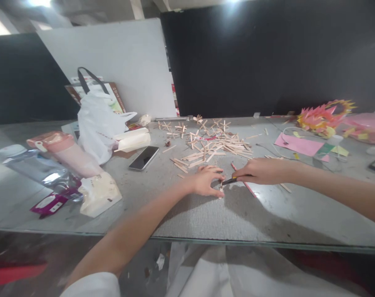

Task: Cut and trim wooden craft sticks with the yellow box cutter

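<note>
My left hand point(207, 181) rests on the grey table with thumb and fingers pinched on a short wooden craft stick point(221, 189). From the right, my right hand point(258, 171) grips a dark utility knife point(229, 181) with a yellow detail. The knife's tip meets the stick beside my left fingertips; whether it has cut in is too small to tell. Under my right hand a thin red-and-white stick point(250, 189) lies slanted on the table. Just beyond both hands spreads a loose pile of wooden sticks point(227, 146), some joined into small crossed shapes point(216, 123).
To the left lie a phone point(144, 158), a white plastic bag point(96, 123), a pink tumbler point(68, 152), a clear bottle point(40, 171) and a crumpled packet point(100, 194). Pink paper point(298, 146), a white cable and spiky paper crafts point(320, 119) sit at right. The table's front edge point(206, 240) is near me.
</note>
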Action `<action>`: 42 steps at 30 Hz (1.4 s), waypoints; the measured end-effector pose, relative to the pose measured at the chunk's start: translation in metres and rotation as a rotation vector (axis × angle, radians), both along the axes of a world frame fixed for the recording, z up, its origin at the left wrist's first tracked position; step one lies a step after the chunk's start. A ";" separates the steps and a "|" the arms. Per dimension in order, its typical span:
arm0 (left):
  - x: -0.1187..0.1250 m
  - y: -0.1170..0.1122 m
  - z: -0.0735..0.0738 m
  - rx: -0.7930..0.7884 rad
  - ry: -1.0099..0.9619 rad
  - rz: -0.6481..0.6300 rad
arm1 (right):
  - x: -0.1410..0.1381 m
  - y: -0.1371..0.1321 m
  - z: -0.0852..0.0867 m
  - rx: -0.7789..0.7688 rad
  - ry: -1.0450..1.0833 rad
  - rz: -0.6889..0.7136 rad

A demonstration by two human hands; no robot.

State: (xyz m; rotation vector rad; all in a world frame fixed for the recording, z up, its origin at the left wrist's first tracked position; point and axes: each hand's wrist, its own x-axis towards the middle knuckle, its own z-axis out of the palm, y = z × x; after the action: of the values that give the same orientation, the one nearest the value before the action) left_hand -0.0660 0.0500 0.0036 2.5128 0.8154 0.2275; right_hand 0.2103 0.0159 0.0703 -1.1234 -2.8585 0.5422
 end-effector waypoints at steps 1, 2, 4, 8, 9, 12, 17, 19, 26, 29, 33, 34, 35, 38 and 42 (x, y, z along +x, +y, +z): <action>0.000 0.000 0.000 -0.001 0.006 -0.001 | 0.000 0.000 0.000 -0.003 -0.001 -0.004; 0.000 0.000 0.001 0.000 0.012 -0.001 | -0.001 -0.001 0.001 -0.007 -0.006 -0.009; 0.000 -0.001 0.001 0.002 0.017 0.000 | -0.001 -0.001 0.002 -0.016 -0.008 -0.017; 0.000 -0.001 0.000 0.005 0.037 -0.001 | -0.001 -0.001 0.003 -0.030 -0.001 -0.010; 0.000 0.000 0.000 0.004 0.043 -0.001 | -0.001 -0.001 0.002 -0.031 0.005 -0.007; 0.001 0.000 0.000 0.004 0.039 0.000 | -0.003 -0.001 0.002 -0.031 0.048 -0.014; 0.000 -0.001 0.004 0.019 0.078 -0.010 | -0.019 0.002 0.015 -0.041 -0.032 0.010; 0.000 -0.001 0.007 0.024 0.100 -0.013 | -0.027 0.003 0.024 -0.023 -0.149 0.044; 0.001 -0.001 0.009 0.017 0.126 -0.008 | -0.048 0.009 0.043 0.006 -0.372 0.116; 0.000 0.000 0.008 0.017 0.118 -0.009 | -0.051 0.010 0.044 -0.015 -0.379 0.118; 0.000 -0.001 0.008 0.014 0.125 -0.015 | -0.056 0.010 0.047 -0.022 -0.400 0.114; 0.001 -0.001 0.009 0.015 0.124 -0.014 | -0.058 0.009 0.048 -0.019 -0.402 0.124; 0.001 -0.001 0.009 0.015 0.123 -0.011 | -0.059 0.009 0.049 -0.017 -0.404 0.135; 0.001 -0.001 0.008 0.016 0.113 -0.005 | -0.062 0.009 0.051 -0.019 -0.425 0.141; 0.001 0.002 0.006 0.022 0.095 -0.023 | -0.065 0.009 0.054 -0.024 -0.446 0.113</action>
State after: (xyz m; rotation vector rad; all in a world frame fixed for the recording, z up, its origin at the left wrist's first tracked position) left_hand -0.0652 0.0516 0.0092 2.5692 0.8251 0.1104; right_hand 0.1449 0.0254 0.1241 -1.2283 -3.3161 0.3674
